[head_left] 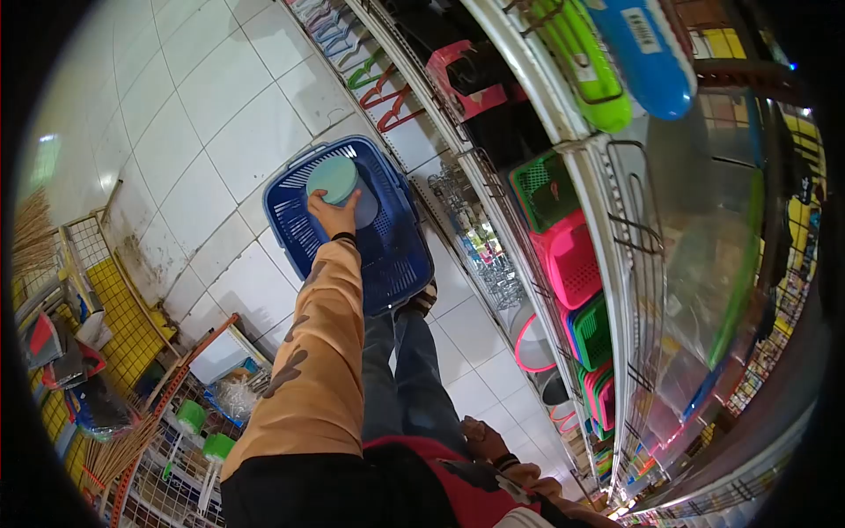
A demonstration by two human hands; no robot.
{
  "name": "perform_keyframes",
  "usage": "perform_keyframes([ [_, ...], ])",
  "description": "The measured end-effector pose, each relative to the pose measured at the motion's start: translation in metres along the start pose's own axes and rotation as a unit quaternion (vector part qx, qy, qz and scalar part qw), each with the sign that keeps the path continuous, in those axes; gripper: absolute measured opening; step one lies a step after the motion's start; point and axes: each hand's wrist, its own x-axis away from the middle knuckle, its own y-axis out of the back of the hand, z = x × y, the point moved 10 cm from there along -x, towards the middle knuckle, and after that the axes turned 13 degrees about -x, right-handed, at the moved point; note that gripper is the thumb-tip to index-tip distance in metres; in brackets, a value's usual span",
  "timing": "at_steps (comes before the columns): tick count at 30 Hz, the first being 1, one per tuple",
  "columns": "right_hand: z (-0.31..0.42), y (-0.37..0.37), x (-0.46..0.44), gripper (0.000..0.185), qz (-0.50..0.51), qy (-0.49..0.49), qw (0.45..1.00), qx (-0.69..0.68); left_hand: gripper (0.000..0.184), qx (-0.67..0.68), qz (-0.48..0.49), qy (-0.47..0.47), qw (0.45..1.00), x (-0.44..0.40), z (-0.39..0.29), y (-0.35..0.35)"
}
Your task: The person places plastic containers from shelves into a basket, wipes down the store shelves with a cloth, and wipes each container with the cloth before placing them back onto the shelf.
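Note:
Inside a blue slotted basket on the tiled floor is a round container with a pale green lid. My left hand grips the near side of that container, thumb and fingers on its rim. A bluish round shape lies beside it in the basket, partly hidden by my hand. My right hand is low near my right thigh, its fingers curled; whether anything is in it cannot be made out.
Shelves with pink baskets, green trays and a blue brush-like item run along the right. Hangers hang at the top. A wire rack with brushes and brooms stands at the left. My legs are just below the basket.

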Motion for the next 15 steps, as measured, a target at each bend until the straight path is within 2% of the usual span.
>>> perform_keyframes([
  [4,0.027,-0.01,0.0,0.047,0.021,-0.034,0.999,-0.012,0.062,0.005,0.02,0.027,0.999,0.0,0.015,-0.029],
  [7,0.035,-0.013,-0.002,0.045,0.03,-0.061,0.997,-0.021,0.055,-0.014,0.032,-0.005,0.999,0.01,0.022,-0.042],
  [9,0.033,-0.011,0.0,0.045,0.029,-0.081,0.996,-0.005,0.051,-0.01,0.073,0.017,0.997,0.014,0.03,-0.053],
  [11,0.045,-0.008,0.0,0.043,0.006,-0.007,0.999,-0.033,0.05,-0.004,0.095,0.03,0.995,0.016,0.034,-0.052],
  [15,0.051,-0.005,0.0,0.042,-0.031,0.024,0.996,-0.076,0.054,-0.053,0.167,-0.057,0.983,0.02,0.048,-0.069],
])
